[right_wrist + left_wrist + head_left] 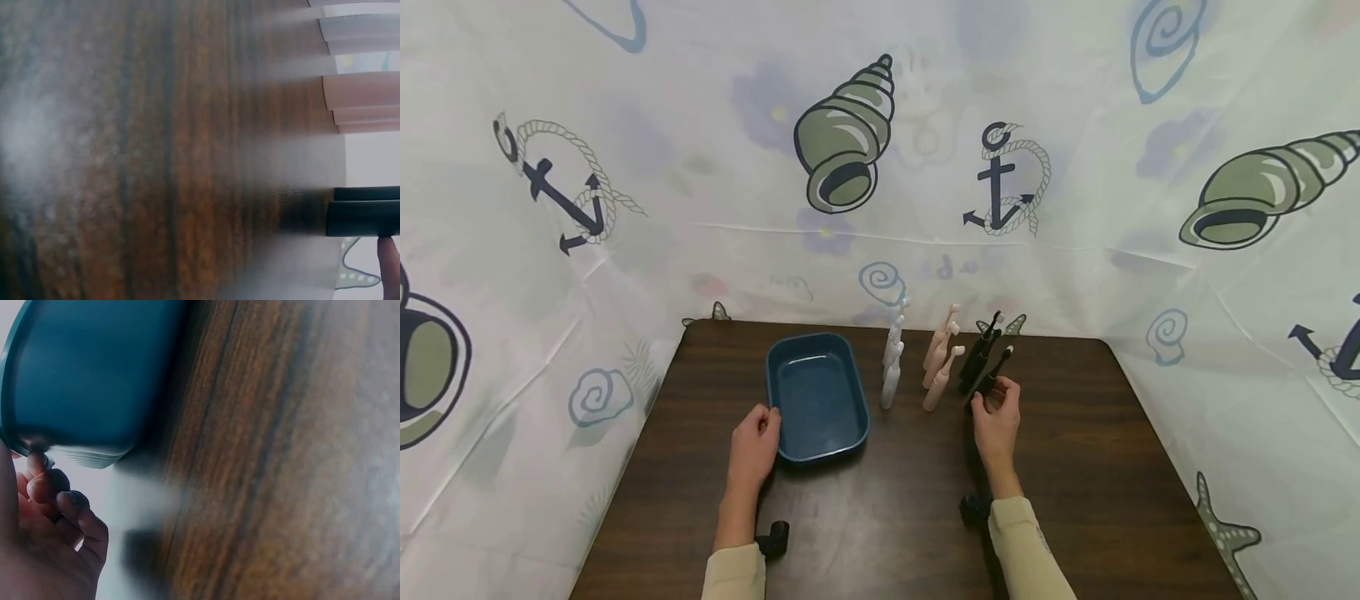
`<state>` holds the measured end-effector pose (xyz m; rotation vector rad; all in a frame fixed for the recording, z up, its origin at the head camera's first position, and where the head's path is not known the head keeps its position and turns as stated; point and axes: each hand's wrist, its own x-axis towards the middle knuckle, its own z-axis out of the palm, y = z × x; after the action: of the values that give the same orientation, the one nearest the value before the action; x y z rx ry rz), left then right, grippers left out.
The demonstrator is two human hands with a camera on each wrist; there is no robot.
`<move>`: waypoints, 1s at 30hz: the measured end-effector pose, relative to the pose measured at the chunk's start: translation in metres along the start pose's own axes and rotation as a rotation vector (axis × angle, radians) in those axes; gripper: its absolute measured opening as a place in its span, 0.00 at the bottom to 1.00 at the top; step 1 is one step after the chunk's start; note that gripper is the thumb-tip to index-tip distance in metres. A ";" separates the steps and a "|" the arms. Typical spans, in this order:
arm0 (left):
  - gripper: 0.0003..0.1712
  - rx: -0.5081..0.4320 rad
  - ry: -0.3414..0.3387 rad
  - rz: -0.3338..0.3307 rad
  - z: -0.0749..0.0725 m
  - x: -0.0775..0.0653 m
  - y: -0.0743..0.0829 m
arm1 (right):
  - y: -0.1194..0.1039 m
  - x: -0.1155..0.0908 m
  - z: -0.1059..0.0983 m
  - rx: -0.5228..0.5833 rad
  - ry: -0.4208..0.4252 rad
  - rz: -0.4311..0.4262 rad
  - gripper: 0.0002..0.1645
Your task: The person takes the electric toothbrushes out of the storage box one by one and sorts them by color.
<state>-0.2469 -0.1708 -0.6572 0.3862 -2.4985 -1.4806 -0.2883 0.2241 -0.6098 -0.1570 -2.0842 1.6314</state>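
Note:
Three black electric toothbrushes stand upright at the right of a group. My right hand [997, 418] grips the nearest black toothbrush [997, 372] between thumb and fingers. In the right wrist view a fingertip [389, 259] touches the side of its dark handle [362, 219], whose base is close to the tabletop; whether it touches is unclear. On the left lies a deep blue rectangular tray [820, 400]. My left hand [755, 443] pinches the tray's left rim, the other fingers curled below it; the thumb is mostly hidden in the left wrist view.
Left of the black toothbrushes stand pink toothbrushes [938, 383] and white toothbrushes [891, 379], each in a short row going back. The white row is close to the tray's right side. A patterned cloth [925, 192] hangs behind the dark wooden table [880, 525].

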 end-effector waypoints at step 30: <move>0.26 0.108 -0.107 -0.047 -0.008 -0.003 0.007 | 0.046 0.009 0.001 -0.017 -0.012 0.012 0.28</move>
<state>-0.2425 -0.1732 -0.6469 0.3961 -2.6791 -1.4225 -0.3058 0.2395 -0.6509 -0.1653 -2.1106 1.6257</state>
